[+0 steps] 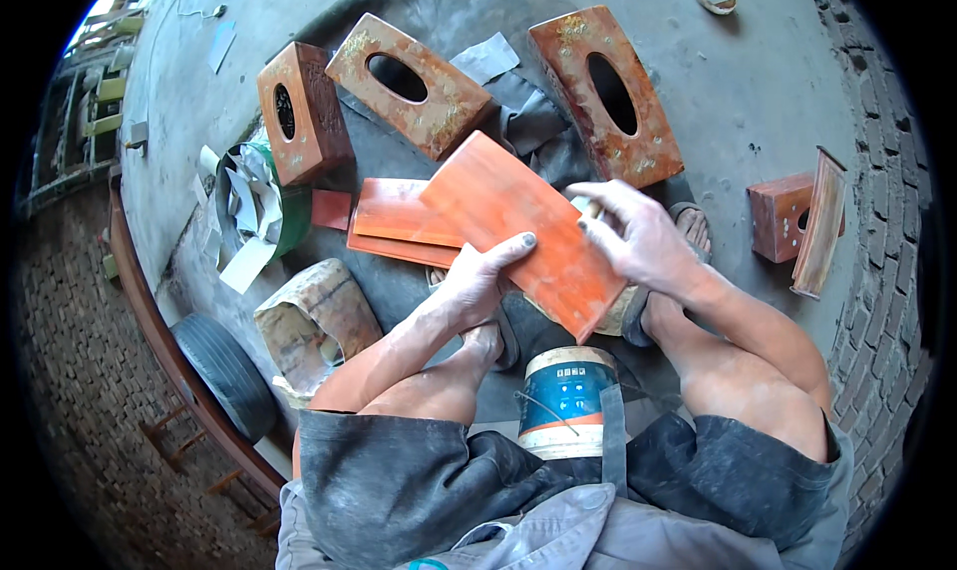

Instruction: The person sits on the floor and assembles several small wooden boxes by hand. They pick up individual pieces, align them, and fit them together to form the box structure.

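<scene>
A flat orange-painted wooden board (518,226) is held tilted above the ground between my knees. My left hand (483,276) grips its near left edge, thumb on top and fingers beneath. At the board's right edge, my right hand (638,231) is closed around a small pale piece (590,211), its kind mostly hidden by the fingers. Behind the board, more orange boards (394,216) lie stacked on the dark cloth.
Beyond my feet stand brown boxes with oval openings (409,82), (613,87) and a smaller one (299,117). A green bucket of paper sheets (291,206), a tyre (227,376) and a labelled tub (568,396) are nearby. On the right, a board (819,223) leans against another box (776,206).
</scene>
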Demonstrator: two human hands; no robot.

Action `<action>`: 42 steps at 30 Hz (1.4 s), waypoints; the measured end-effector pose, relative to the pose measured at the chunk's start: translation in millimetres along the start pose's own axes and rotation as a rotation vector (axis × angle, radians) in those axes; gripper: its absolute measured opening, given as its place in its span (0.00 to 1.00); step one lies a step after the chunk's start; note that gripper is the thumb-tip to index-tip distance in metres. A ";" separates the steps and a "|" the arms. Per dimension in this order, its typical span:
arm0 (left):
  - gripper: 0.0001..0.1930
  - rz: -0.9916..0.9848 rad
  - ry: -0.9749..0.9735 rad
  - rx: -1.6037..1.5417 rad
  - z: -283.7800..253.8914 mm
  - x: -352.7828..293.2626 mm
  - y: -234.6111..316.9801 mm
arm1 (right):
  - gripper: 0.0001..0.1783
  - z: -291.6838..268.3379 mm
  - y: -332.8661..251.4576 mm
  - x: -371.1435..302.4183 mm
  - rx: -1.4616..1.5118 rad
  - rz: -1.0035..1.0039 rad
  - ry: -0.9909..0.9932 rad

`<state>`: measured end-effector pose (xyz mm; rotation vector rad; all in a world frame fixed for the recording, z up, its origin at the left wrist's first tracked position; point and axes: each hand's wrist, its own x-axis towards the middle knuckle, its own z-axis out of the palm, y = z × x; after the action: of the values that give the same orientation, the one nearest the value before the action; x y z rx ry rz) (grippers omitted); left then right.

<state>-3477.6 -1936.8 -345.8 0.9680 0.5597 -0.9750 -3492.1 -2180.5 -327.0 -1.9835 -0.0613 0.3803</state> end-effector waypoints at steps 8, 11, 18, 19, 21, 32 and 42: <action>0.28 0.009 0.092 -0.122 -18.8 0.7 -2.0 | 0.22 5.5 22.1 -17.0 0.630 0.548 -0.434; 0.26 0.049 0.124 -0.172 -22.9 3.5 -5.2 | 0.21 2.9 19.6 -14.6 0.686 0.575 -0.445; 0.25 0.056 0.080 -0.159 -18.0 3.8 0.0 | 0.23 -11.6 39.2 -37.0 0.855 0.600 -0.472; 0.26 0.023 0.062 -0.118 -15.1 -0.3 5.1 | 0.24 -14.7 40.2 -42.2 0.942 0.591 -0.449; 0.26 0.032 -0.012 -0.021 -4.8 -4.5 12.9 | 0.28 -18.0 46.2 -54.3 1.125 0.584 -0.435; 0.22 -0.155 0.013 0.354 47.3 19.7 58.5 | 0.26 -21.6 68.2 -89.0 1.243 0.525 -0.356; 0.20 -0.056 0.082 0.279 24.9 30.8 37.9 | 0.23 -27.0 63.2 -91.7 1.305 0.470 -0.276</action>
<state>-3430.0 -1963.6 -341.4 1.2501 0.5301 -1.0864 -3579.1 -2251.0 -351.2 -0.6260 0.3944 0.7473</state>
